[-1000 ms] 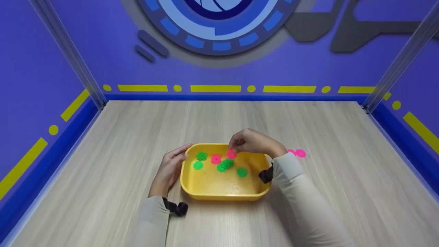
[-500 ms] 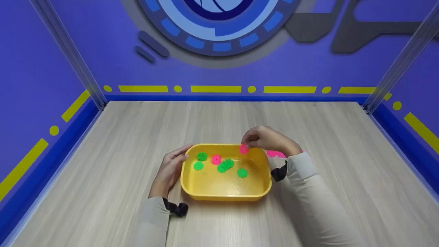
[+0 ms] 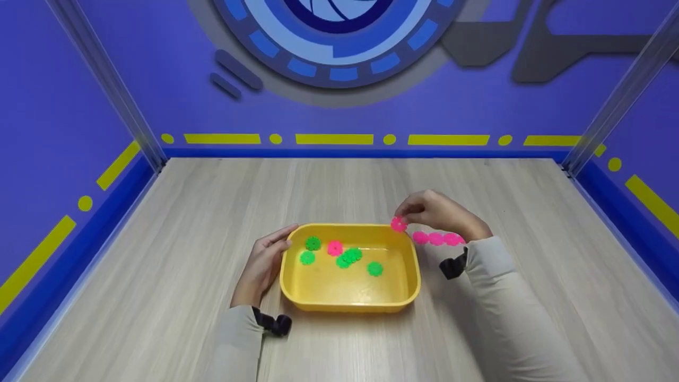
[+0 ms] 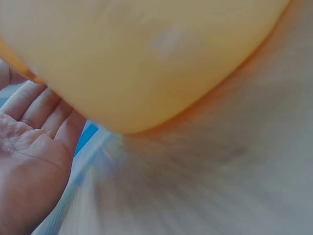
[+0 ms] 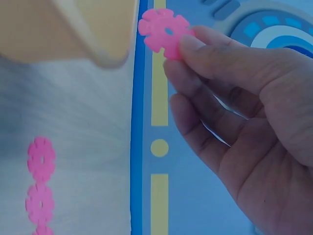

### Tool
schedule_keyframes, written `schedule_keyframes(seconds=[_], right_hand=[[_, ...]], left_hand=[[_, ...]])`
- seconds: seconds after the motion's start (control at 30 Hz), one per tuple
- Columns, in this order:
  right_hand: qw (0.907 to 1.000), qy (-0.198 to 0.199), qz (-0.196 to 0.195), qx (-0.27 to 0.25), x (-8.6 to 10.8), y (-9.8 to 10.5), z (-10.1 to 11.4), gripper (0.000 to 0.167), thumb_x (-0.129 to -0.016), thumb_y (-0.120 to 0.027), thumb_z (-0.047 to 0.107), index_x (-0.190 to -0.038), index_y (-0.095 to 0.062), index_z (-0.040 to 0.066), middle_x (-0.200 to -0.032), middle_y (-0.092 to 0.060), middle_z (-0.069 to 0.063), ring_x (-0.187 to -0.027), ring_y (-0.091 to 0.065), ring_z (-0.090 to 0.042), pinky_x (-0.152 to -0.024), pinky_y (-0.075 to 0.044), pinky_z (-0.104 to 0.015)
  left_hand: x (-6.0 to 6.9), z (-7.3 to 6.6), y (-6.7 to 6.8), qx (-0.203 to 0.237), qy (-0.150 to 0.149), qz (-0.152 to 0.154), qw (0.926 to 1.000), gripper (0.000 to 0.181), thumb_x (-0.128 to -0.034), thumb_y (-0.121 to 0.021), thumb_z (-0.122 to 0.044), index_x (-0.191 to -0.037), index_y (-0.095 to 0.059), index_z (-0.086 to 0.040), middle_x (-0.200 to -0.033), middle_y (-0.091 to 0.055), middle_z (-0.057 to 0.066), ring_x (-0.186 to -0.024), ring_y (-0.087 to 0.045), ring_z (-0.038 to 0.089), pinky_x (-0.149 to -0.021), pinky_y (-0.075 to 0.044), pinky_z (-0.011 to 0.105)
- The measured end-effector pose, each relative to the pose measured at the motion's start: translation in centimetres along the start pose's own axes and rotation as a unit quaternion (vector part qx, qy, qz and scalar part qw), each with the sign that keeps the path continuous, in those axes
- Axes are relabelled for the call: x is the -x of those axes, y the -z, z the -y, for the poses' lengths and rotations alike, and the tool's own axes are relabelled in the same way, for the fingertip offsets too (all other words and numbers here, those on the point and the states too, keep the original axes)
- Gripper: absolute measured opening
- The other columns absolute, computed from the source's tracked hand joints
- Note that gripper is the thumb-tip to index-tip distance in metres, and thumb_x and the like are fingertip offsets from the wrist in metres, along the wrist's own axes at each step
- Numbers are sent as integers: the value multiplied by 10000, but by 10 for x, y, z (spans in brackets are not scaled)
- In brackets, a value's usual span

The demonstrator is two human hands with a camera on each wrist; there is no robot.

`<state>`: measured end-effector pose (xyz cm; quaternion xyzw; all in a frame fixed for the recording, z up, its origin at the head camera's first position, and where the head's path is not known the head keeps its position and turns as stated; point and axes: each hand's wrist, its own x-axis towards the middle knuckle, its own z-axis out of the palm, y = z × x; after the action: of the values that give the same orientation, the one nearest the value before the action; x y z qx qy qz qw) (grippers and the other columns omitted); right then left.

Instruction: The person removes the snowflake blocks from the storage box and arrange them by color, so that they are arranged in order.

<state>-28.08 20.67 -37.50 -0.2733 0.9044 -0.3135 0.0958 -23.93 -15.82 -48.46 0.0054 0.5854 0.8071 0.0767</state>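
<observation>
Head view: the right hand point(image 3: 441, 213) pinches 1 pink notched disc point(image 3: 398, 225) between thumb and forefinger, its other fingers loosely bent behind. The held disc juts out left of those fingers, overlapping in sight the far right corner of the yellow tub point(image 3: 329, 289); whether it touches the rim, I cannot tell. Just below the same fingers, on the worktop point(image 3: 339, 191), lies a row of pink discs point(image 3: 436, 239), at least 3, joined edge to edge.

The left hand point(image 3: 266, 259) holds the tub's left end, thumb at the rim, fingers stretched along the outer wall. Inside the tub, 2 green discs point(image 3: 307, 258) lie nearest the left fingers; farther right of them come 1 loose pink disc point(image 3: 335, 248), an overlapping green cluster point(image 3: 350, 257) and 1 separate green disc point(image 3: 375, 269).
</observation>
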Motion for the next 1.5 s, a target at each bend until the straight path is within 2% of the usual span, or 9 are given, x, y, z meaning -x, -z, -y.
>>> schedule_keyframes(seconds=[0.33, 0.5, 0.97, 1.13, 1.37, 1.5], right_hand=[[9993, -23, -361, -4, 14, 11, -24, 156, -881, -653, 40, -1007, -744, 55, -932, -721, -87, -850, -672, -208, -792, -583, -332], [9989, -46, -466, 24, 23, 15, -36, 149, -875, -654, 26, -991, -745, 48, -929, -724, -93, -848, -671, -214, -789, -582, -328], [9976, -395, -532, 211, 48, 26, -71, 159, -874, -644, 5, -997, -741, 33, -959, -720, -118, -858, -663, -229, -810, -577, -383], [9964, -565, -585, 256, 56, 31, -80, 174, -866, -634, -28, -995, -739, 19, -964, -721, -128, -858, -662, -226, -786, -579, -351], [9937, -857, -638, 324, 67, 35, -92, 179, -851, -633, -48, -981, -739, 14, -980, -715, -141, -904, -650, -257, -743, -541, -238], [9930, -889, -619, 466, 72, 37, -99, 178, -850, -634, -44, -975, -743, 20, -987, -720, -146, -927, -649, -282, -748, -543, -257]], left_hand=[[0, 2, 1, 136, -76, 75, 9999, 467, -893, -481, 33, -1358, -495, 59, -1431, -482, 178, -1279, -508, 209, -1019, -469, 276], [1, 3, 1, 117, -44, 51, 9999, 477, -892, -489, 29, -1367, -480, 63, -1450, -460, 181, -1307, -478, 209, -1040, -449, 278], [0, 5, 1, 83, -45, 93, 9999, 487, -885, -487, 41, -1369, -464, 85, -1461, -442, 198, -1331, -445, 209, -1044, -443, 267], [-1, 3, 1, 44, -50, 113, 9999, 486, -888, -481, 40, -1372, -467, 74, -1468, -434, 195, -1345, -427, 222, -1047, -440, 275], [0, 1, 1, 39, -77, 172, 9998, 492, -890, -467, 43, -1381, -455, 74, -1469, -427, 202, -1344, -430, 244, -1065, -428, 308], [0, 1, 1, 36, -93, 130, 9999, 488, -888, -478, 40, -1375, -463, 74, -1466, -433, 198, -1349, -423, 240, -1064, -428, 305]])
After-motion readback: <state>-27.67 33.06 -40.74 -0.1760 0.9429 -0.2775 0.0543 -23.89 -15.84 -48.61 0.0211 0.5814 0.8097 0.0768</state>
